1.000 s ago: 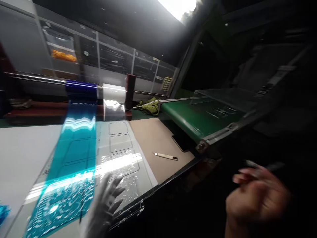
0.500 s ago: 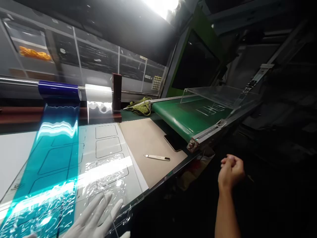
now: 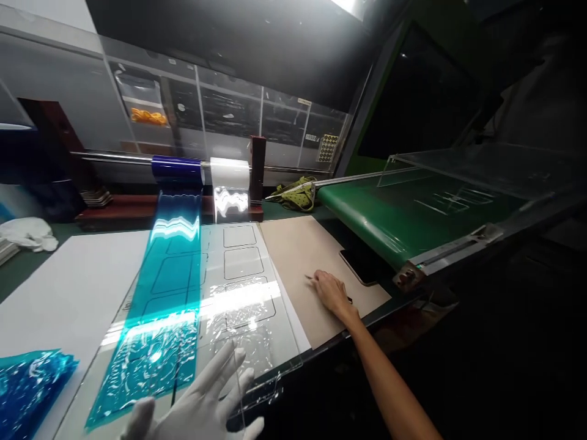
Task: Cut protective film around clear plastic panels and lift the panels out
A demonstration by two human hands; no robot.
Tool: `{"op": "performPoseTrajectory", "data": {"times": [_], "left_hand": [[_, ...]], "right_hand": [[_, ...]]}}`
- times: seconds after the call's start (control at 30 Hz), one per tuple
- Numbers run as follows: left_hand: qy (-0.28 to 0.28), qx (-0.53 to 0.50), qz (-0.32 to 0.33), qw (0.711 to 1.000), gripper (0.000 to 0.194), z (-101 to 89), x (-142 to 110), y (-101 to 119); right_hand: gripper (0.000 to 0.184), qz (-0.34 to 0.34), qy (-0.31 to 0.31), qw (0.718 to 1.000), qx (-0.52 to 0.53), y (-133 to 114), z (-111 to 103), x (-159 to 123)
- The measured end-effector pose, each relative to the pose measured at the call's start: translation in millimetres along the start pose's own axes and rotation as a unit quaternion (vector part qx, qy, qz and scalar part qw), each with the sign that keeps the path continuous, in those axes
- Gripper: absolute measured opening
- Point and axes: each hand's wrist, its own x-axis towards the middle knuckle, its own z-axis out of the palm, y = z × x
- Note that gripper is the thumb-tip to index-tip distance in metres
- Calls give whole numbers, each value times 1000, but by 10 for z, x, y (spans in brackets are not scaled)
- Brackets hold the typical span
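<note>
My left hand (image 3: 199,394), in a white glove, has its fingers spread above the near edge of the clear film (image 3: 245,299). A thin transparent edge passes by its fingers; whether they touch it I cannot tell. Beside it lies the teal film (image 3: 177,281), drawn from the blue roll (image 3: 178,170) over outlined rounded rectangles. The clear film comes off a second roll (image 3: 230,173). My bare right hand (image 3: 331,292) lies on the brown board (image 3: 291,244), fingers closed over a slim craft knife (image 3: 309,277). Only the knife's blade tip and dark end show.
A dark phone (image 3: 362,267) lies at the board's right, by the green conveyor belt (image 3: 367,208). Crumpled blue film (image 3: 34,385) is at the lower left, a white glove (image 3: 30,233) further back. A yellow-green dotted cloth (image 3: 296,195) sits behind the board.
My right hand has come in from the dark area at the right onto the craft knife. The view has swung left, and my left hand stays spread at the film's near edge.
</note>
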Motion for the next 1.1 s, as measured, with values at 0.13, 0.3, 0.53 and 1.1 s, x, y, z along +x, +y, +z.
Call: {"op": "performPoseTrajectory", "data": {"times": [0.13, 0.3, 0.53, 1.1], "left_hand": [[10, -102, -74, 992, 92, -97, -50, -42], [17, 244, -31, 969, 109, -165, 38, 215], [26, 279, 15, 960, 109, -151, 126, 449], [20, 251, 45, 967, 94, -41, 229, 666]], "right_hand": [[37, -6, -27, 997, 67, -268, -85, -258], [39, -67, -229, 919, 313, -894, -314, -907], [43, -59, -293, 901, 316, -1218, -257, -1145], [73, -49, -308, 902, 298, -1141, -97, -1175]]}}
